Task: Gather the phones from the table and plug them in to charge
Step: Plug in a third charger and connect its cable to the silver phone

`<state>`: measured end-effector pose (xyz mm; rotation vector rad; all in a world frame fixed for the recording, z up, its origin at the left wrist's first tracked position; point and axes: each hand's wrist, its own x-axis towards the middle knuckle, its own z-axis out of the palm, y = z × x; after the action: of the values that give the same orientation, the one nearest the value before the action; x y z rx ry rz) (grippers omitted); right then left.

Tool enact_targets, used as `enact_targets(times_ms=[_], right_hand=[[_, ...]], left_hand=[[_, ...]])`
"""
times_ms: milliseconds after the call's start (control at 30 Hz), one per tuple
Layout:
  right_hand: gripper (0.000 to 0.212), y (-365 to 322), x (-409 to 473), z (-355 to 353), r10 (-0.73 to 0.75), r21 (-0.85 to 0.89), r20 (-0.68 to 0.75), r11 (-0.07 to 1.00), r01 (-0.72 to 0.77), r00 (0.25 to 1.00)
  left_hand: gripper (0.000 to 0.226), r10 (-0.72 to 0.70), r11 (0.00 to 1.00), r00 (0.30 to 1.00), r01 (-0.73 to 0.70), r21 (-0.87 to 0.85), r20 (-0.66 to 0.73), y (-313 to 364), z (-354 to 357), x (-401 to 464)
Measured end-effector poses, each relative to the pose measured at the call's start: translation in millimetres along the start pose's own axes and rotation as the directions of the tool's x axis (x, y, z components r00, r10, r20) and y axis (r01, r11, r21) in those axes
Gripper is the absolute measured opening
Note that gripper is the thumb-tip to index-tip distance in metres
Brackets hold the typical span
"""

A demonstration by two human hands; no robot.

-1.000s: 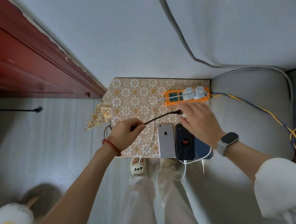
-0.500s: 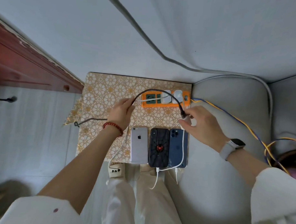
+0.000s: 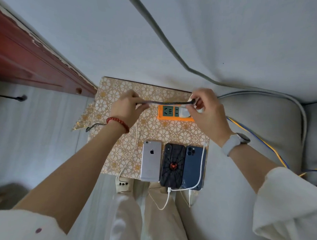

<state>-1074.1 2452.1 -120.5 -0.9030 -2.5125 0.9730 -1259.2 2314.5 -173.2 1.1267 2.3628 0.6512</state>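
Note:
Three phones lie face down side by side at the near edge of the small floral-covered table: a silver phone, a black phone with a red spider and a blue phone. White cables run into the black and blue phones. My left hand grips a black braided cable. My right hand pinches its other end above the orange power strip, where white chargers sit.
A grey sofa arm borders the table on the right, with yellow and blue wires trailing over it. A red wooden frame runs along the left. The cable's loose tail hangs off the table's left edge. My legs and a slipper are below.
Both hands rose toward the power strip and pulled apart, drawing the black cable from a loop into a nearly straight line. My right hand now sits over the chargers.

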Motion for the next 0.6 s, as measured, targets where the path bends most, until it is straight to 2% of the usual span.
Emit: enact_targets(times_ms=[133,267,400,533,600], right_hand=[[0.014,6.5,16.8,6.5,-0.027,-0.003,0.153,1.0,0.028,0.988],[0.015,14.7,25.8,22.0,0.044,-0.067,0.302,0.997,-0.025,0.952],[0.013,23.4,29.9,36.2,0.09,-0.181,0.365,0.983,-0.024,0.927],[0.02,24.0,28.5,42.7,0.1,-0.247,0.369,0.969,-0.006,0.924],[0.024,22.3,28.0,43.3,0.101,-0.268,0.367,0.964,0.001,0.925]], left_hand=[[0.026,0.111,0.993,0.97,-0.117,0.014,0.216,-8.8,5.0,-43.9],[0.028,0.26,0.96,0.94,-0.276,0.043,0.219,-11.0,11.0,-71.2],[0.042,0.14,0.988,0.957,-0.152,0.031,0.253,-16.4,13.5,-82.2],[0.028,0.129,0.991,0.979,-0.132,0.005,0.156,-18.3,10.5,-90.3],[0.024,0.036,0.991,0.99,-0.018,-0.129,0.135,-18.2,9.8,-90.5]])
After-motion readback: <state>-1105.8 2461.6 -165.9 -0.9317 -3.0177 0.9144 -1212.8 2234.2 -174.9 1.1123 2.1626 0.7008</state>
